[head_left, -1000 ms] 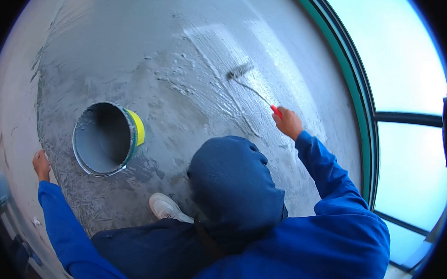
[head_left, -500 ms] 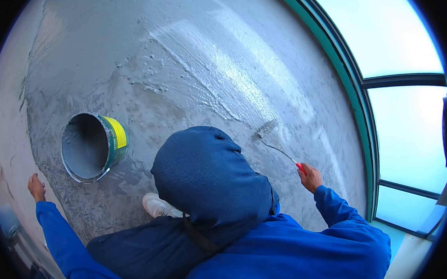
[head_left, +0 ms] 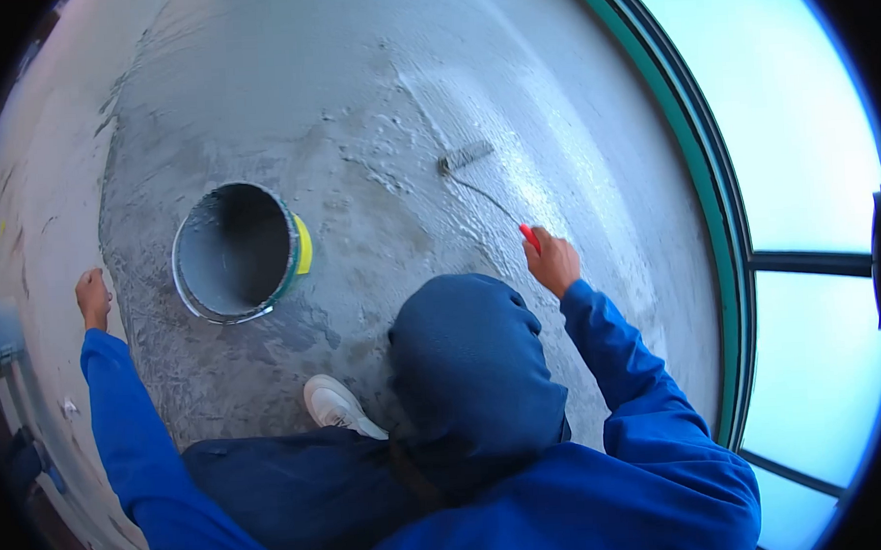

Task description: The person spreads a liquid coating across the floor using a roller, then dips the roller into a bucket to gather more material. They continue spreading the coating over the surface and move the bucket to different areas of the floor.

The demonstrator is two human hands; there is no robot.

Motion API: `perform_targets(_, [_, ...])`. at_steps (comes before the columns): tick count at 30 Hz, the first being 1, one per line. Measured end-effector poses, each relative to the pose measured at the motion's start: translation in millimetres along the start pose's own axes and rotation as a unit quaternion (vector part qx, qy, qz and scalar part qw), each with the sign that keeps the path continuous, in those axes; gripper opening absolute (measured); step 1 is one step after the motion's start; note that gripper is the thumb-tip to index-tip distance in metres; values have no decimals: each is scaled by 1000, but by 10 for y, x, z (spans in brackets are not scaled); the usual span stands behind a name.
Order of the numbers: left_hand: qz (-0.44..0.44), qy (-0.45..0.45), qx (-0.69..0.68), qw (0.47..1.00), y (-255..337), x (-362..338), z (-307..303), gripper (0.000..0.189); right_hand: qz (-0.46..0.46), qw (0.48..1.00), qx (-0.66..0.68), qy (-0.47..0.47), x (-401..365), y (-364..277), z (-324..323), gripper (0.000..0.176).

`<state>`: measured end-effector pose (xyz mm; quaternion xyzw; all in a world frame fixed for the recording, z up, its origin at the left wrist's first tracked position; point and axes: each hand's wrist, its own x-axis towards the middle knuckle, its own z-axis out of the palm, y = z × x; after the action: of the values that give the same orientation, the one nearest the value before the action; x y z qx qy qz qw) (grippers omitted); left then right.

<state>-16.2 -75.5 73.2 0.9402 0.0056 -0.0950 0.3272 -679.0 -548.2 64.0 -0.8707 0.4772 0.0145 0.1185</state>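
My right hand [head_left: 555,262] is closed around the red handle of a paint roller [head_left: 470,156]. The roller's head lies on the wet grey coating of the floor [head_left: 360,239], up and to the left of the hand. My left hand [head_left: 94,298] is raised at the left with its fingers curled, over the pale strip of floor; whether anything is in it I cannot make out. Between my hands, nearer the left one, stands a bucket [head_left: 235,252] with a yellow label, its inside coated grey.
A green-framed window [head_left: 696,156] curves along the right side. My white shoe [head_left: 336,402] is on the floor below the bucket, beside my bent knee [head_left: 468,343]. Blurred objects stand at the far left edge, near a pale wet-edged strip [head_left: 54,203].
My right hand and the roller have moved up and left, farther along the wet coating. The view has shifted, so the bucket appears farther right. My left hand appears higher.
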Motion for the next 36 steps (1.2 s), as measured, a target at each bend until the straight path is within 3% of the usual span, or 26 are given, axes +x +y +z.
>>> perform_targets(5, [5, 16, -7, 1000, -257, 83, 63, 30, -64, 998, -24, 10, 1227, -642, -42, 23])
perform_targets(9, [-15, 17, 4, 1000, -241, 4, 110, 30, -69, 995, -67, -35, 2204, -1181, -167, 30])
perform_targets(14, [69, 28, 9, 997, -879, 501, 283, 29, -54, 987, -143, -56, 2850, -1911, -709, 39])
perform_targets(18, [123, 49, 35, 991, -1233, 668, 403, 30, -48, 989, -132, -54, 3151, -2268, -703, 38])
perform_targets(21, [42, 17, 50, 998, -707, 248, 296, 33, -37, 991, -122, -49, 3289, -2337, -578, 37])
perform_targets(24, [74, 38, 76, 994, -629, 181, 231, 34, -35, 991, -116, -61, 3209, -2161, -385, 36])
perform_targets(27, [34, 16, 46, 998, -513, 80, 173, 35, -31, 993, -106, -46, 2809, -1846, -287, 33])
perform_targets(36, [42, 35, 5, 999, -157, 89, 170, 33, 1, 997, -61, -48, 504, -519, -148, 24])
